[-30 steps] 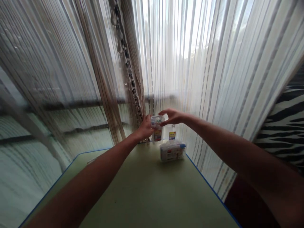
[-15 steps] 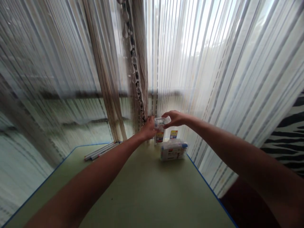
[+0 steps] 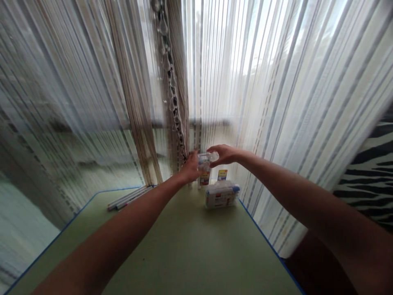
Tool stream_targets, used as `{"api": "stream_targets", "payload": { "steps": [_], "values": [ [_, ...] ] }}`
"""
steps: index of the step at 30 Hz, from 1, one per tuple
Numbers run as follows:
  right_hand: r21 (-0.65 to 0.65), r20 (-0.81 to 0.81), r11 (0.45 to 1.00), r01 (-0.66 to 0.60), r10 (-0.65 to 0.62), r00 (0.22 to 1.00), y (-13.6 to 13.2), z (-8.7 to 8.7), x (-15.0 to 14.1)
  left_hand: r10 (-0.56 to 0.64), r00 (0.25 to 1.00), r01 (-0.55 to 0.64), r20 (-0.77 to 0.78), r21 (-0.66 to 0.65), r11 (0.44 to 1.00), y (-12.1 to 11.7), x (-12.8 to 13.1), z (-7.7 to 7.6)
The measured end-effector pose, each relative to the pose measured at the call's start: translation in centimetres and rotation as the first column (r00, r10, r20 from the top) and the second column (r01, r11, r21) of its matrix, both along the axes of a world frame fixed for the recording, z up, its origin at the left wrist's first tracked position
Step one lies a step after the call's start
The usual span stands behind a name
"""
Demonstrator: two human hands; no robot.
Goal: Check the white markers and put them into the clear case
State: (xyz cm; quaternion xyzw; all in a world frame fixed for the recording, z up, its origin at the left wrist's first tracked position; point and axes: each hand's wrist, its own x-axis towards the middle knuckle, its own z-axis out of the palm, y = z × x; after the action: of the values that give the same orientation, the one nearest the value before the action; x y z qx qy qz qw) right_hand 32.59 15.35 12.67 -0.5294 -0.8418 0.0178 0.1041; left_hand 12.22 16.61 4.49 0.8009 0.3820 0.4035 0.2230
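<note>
Near the far end of the table, my left hand [image 3: 190,167] and my right hand [image 3: 223,155] hold a clear plastic case [image 3: 204,159] between them. The left fingers close on its left side; the right thumb and fingers grip its right end. Below the case stands a pack with a yellow and red label [image 3: 204,178], partly hidden by the case and my left hand. What lies inside the clear case is too blurred to name. Closer to me, a clear-wrapped case of markers [image 3: 221,196] with a printed front and blue end stands on the table.
Several white-barrelled markers [image 3: 130,197] lie at the table's far left, partly behind my left arm. A small yellow and blue label card [image 3: 222,175] stands behind the marker case. The green table [image 3: 184,246] has a blue edge; string curtains [image 3: 260,90] hang beyond it.
The whole view has shifted slightly, carrying the table items a little left in the picture. Both hands keep their hold on the clear case.
</note>
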Motion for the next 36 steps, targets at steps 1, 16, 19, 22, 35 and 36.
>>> {"api": "stream_targets", "payload": {
  "steps": [1,16,19,22,35,36],
  "values": [
    [0.003,0.008,1.000,0.004,-0.004,1.000,0.0,0.1,0.1,0.003,1.000,-0.003,0.010,-0.003,1.000,-0.1,0.0,0.0],
    [-0.058,0.132,0.990,0.132,-0.124,0.983,-0.2,0.0,3.0,0.039,0.998,-0.043,-0.045,-0.086,0.995,-7.0,-3.7,-0.3],
    [-0.013,0.149,0.991,0.132,-0.129,0.980,-1.6,1.2,2.9,0.097,0.992,-0.105,-0.084,-0.091,0.990,-8.5,-4.7,0.6],
    [0.060,0.168,0.989,0.137,-0.145,0.975,-3.5,3.3,2.6,0.147,0.983,-0.156,-0.109,-0.074,0.985,-10.0,-5.5,2.1],
    [0.522,0.007,0.852,-0.052,0.057,0.998,-15.7,14.4,-1.2,0.117,0.992,-0.115,0.052,-0.034,0.993,-18.4,-7.8,9.9],
    [0.527,-0.020,0.847,-0.074,0.099,0.995,-16.6,14.1,-1.7,0.086,0.990,-0.077,0.116,-0.077,0.994,-19.4,-8.0,9.6]
  ]
}}
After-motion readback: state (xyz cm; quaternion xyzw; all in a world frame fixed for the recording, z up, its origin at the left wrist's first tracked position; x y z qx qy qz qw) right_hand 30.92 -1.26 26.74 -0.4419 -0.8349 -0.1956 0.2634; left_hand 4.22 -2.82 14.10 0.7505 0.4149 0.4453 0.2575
